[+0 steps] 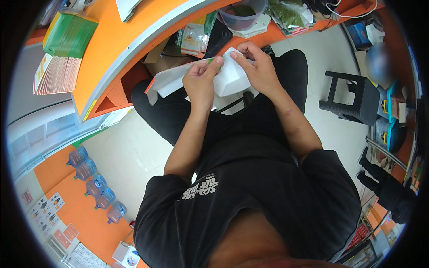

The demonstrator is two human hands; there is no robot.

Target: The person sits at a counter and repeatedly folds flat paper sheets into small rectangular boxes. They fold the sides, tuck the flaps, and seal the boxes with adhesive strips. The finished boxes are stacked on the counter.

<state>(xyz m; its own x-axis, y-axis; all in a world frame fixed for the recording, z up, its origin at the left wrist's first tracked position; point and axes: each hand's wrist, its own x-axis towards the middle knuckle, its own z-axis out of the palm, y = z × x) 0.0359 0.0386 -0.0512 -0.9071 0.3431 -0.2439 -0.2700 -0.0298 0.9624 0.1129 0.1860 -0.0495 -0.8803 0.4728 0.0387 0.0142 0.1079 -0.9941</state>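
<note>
A sheet of thin white card [231, 79] with creases, partly folded like an unfolded carton, is held over my lap. An orange strip shows along its left end. My left hand [199, 84] pinches its middle between thumb and fingers, where a bit of green shows. At its upper right corner, my right hand [258, 67] grips the card with the thumb on top. Both hands are close together, and the underside of the card is hidden.
On the orange counter [118, 40] stands a stack of flat folded cartons [60, 73] with green-and-yellow ones on top. A clear plastic tub [243, 15] and printed packets [195, 38] lie ahead. A black stool [351, 96] is at right; water bottles [96, 184] line the left.
</note>
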